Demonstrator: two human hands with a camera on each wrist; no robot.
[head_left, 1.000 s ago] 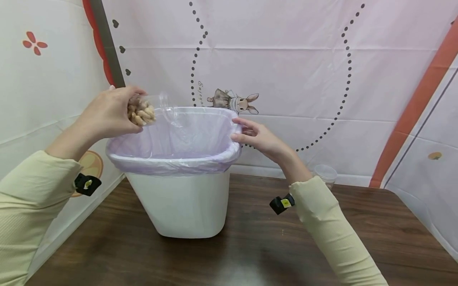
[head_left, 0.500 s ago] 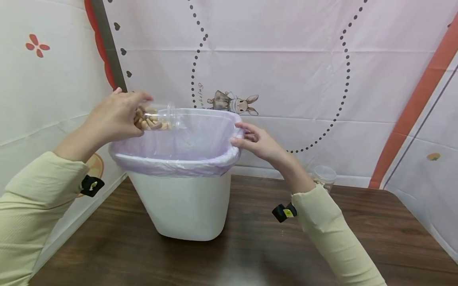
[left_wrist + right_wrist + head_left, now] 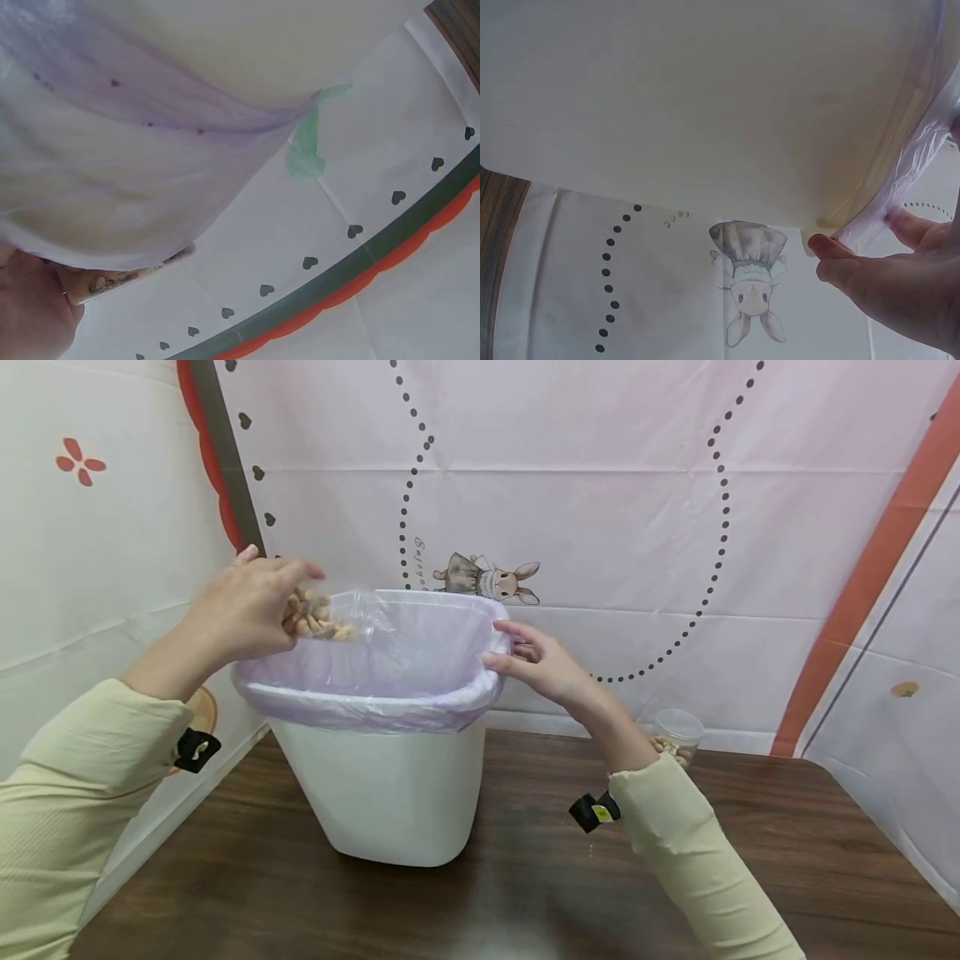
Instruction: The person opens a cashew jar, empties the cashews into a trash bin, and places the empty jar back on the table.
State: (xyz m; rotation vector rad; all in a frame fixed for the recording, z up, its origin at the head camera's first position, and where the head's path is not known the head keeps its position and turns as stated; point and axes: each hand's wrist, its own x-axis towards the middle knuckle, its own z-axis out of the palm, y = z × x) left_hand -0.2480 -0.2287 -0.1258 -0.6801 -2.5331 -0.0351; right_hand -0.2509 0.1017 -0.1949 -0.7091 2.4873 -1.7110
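- In the head view, a clear jar of pale nuts is held by the left hand, clamped round its closed end; it is tipped nearly onto its side at the left of the mouth of a white bin.
- The jar is judged light, smooth and rather slippery, with thin but fairly stiff walls; it is best gripped round the base, with the mouth left free. The nuts are judged loose and apt to slide.
- The rim of the bin, covered by a lavender liner, is gripped at the right by the thumb and fingers of the right hand. The liner is judged soft and easily torn; the bin, light enough to shift, is best steadied by its rim.
- At the far right of the wooden tabletop, a second jar with nuts is seen, just beyond the right forearm, by which reaching it could be hindered.
- In the left wrist view, most of the jar is hidden behind the liner; only its edge and part of the left hand are shown.
- In the right wrist view, the rim is touched by bent fingers; a rabbit print is seen on the backdrop behind.
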